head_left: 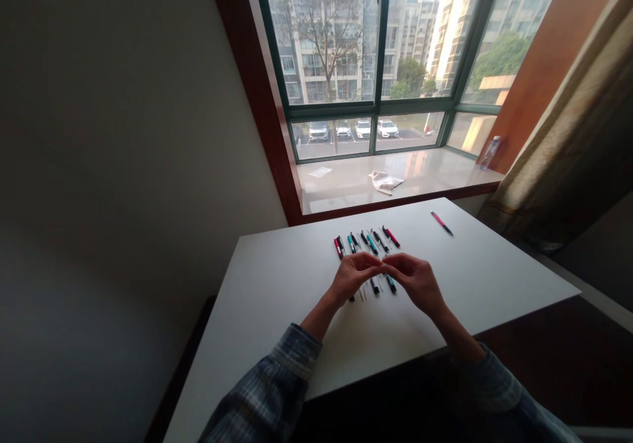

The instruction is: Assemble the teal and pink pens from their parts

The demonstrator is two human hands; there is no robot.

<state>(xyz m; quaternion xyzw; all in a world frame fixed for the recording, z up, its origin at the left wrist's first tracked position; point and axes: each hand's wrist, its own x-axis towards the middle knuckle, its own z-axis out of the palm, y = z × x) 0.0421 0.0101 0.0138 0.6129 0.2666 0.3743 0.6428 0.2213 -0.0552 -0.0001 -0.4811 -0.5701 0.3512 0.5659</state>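
My left hand [352, 276] and my right hand [416, 281] meet above the middle of the white table [277, 311], fingertips pinched together on a small red pen part [382, 265]. Just beyond the hands lies a row of several pens and pen parts [368, 240] in red, teal and black. More dark pieces [383, 287] lie under and between the hands. A single red pen [442, 223] lies apart at the far right of the table.
Behind the table runs a pale window sill [435, 173] with a crumpled plastic bag [386, 181], a paper slip [320, 172] and a bottle [490, 151]. A curtain [568, 140] hangs at the right. A plain wall stands at the left.
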